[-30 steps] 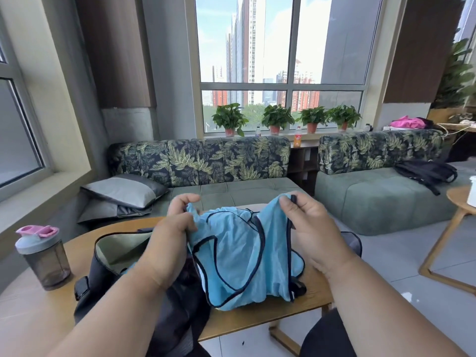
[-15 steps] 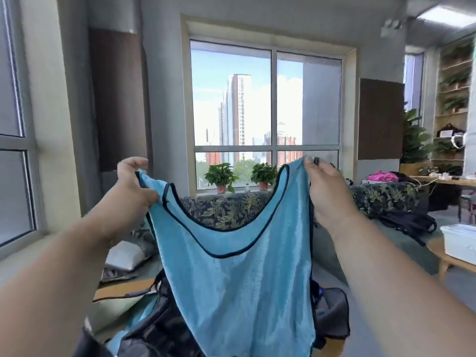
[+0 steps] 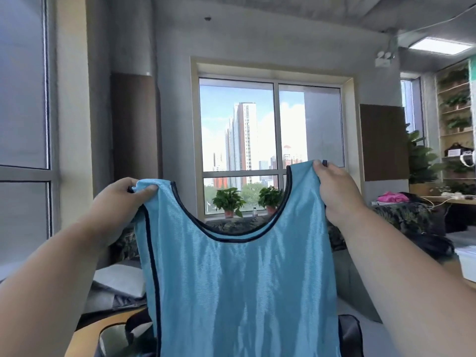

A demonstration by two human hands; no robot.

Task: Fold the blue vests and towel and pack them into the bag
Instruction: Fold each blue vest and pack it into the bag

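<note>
A light blue vest (image 3: 244,284) with dark trim hangs spread out in front of me, its neckline facing up. My left hand (image 3: 121,202) pinches its left shoulder strap. My right hand (image 3: 334,191) pinches the right strap, held a little higher. The vest's lower part runs out of the bottom of the view. Below it, the dark bag (image 3: 121,336) shows at the bottom left with its opening partly visible, and another dark piece of it (image 3: 350,333) shows at the bottom right. No towel or other vest is visible.
The wooden table (image 3: 87,333) edge shows at the bottom left under the bag. Behind stand a leaf-patterned sofa (image 3: 401,215) with grey cushions (image 3: 121,279), potted plants (image 3: 228,202) on the window sill, and a white box (image 3: 467,261) on a side table at right.
Both hands lifted the vest from a bunched heap over the bag up to eye level and pulled it out flat. The view has tilted upward, so the table is mostly out of sight.
</note>
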